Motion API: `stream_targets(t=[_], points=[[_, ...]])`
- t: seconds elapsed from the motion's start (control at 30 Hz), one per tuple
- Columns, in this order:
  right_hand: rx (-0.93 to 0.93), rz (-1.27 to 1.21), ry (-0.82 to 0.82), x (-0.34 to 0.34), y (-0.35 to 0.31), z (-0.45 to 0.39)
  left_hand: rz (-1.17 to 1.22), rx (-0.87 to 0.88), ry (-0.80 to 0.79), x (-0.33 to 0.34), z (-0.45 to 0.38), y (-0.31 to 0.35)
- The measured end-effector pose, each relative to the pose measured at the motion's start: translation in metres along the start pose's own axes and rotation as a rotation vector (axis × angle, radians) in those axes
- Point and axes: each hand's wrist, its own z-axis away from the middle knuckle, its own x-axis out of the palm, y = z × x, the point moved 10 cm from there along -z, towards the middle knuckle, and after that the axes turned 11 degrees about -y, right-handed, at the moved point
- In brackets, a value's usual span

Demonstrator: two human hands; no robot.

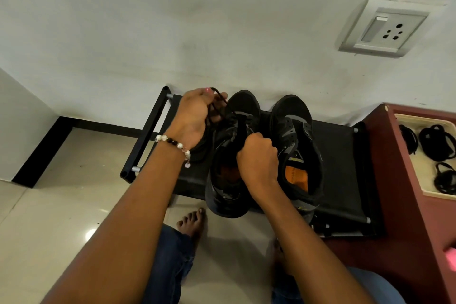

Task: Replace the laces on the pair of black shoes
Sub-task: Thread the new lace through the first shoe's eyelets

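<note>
Black shoes are seen at the centre of the frame, side by side on a low black rack (340, 155) with a fabric top and metal tube ends. The left shoe (229, 180) is partly covered by both hands; the right shoe (298, 145), unlaced, shows an orange insole. A black lace (222, 103) is gripped in the curled fingers of the left hand (195, 116), raised above the toe of the left shoe. The right hand (257, 155) is closed in a fist at that shoe's tongue; what it grips cannot be told. A beaded bracelet (172, 143) is worn on the left wrist. At the right edge, coiled black laces (436, 143) lie in a pale tray (424, 190) on a dark red cabinet (394, 180). A white wall socket (385, 28) is seen at upper right, glossy floor tiles (61, 205) at lower left.
</note>
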Motion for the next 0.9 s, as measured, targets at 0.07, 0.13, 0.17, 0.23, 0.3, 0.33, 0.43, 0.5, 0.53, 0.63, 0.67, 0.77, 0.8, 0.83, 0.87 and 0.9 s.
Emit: stream_targets(t=[0.07, 0.13, 0.17, 0.23, 0.3, 0.33, 0.43, 0.5, 0.53, 0.63, 0.67, 0.77, 0.8, 0.83, 0.87, 0.9], points=[[0.004, 0.001, -0.001, 0.0, 0.0, 0.0, 0.346, 0.036, -0.015, 0.0, 0.001, 0.002], [0.004, 0.002, 0.004, 0.0, 0.0, 0.0, 0.499, 0.051, -0.011, 0.001, 0.0, 0.001], [0.001, 0.003, 0.007, 0.0, 0.0, 0.0, 0.465, 0.058, 0.011, -0.001, -0.001, 0.0], [-0.006, 0.006, 0.011, 0.0, -0.001, 0.0, 0.103, 0.122, 0.046, -0.005, -0.002, 0.008], [-0.011, 0.013, 0.015, 0.0, -0.001, 0.0, -0.47, 0.242, 0.003, 0.009, -0.001, 0.023], [-0.012, 0.019, 0.018, -0.001, -0.001, 0.0, -0.746, 0.287, -0.05, 0.023, -0.001, 0.023], [-0.013, 0.036, 0.021, 0.0, 0.0, -0.001, -1.322, 0.282, -0.162, 0.052, 0.002, 0.001], [-0.006, 0.036, 0.018, 0.001, 0.001, -0.002, -1.421, 0.249, -0.125, 0.054, 0.003, -0.004], [-0.002, 0.031, 0.018, 0.002, 0.001, -0.003, -1.446, 0.242, -0.097, 0.054, 0.004, -0.004], [-0.006, 0.016, 0.019, 0.002, 0.002, -0.003, -1.54, 0.232, -0.043, 0.059, 0.007, -0.004], [-0.007, 0.012, 0.019, 0.003, 0.002, -0.003, -1.559, 0.217, -0.035, 0.06, 0.008, -0.006], [-0.003, 0.0, 0.011, 0.003, 0.003, -0.003, -1.599, 0.188, -0.006, 0.063, 0.011, -0.01], [0.0, 0.002, 0.01, 0.003, 0.003, -0.003, -1.607, 0.182, 0.002, 0.062, 0.01, -0.011], [0.001, 0.007, 0.011, 0.003, 0.003, -0.003, -1.612, 0.172, -0.005, 0.062, 0.01, -0.013], [0.004, 0.013, 0.012, 0.003, 0.003, -0.004, -1.621, 0.166, -0.02, 0.063, 0.009, -0.016], [0.008, 0.019, 0.016, 0.003, 0.003, -0.004, -1.637, 0.169, -0.047, 0.064, 0.007, -0.019]])
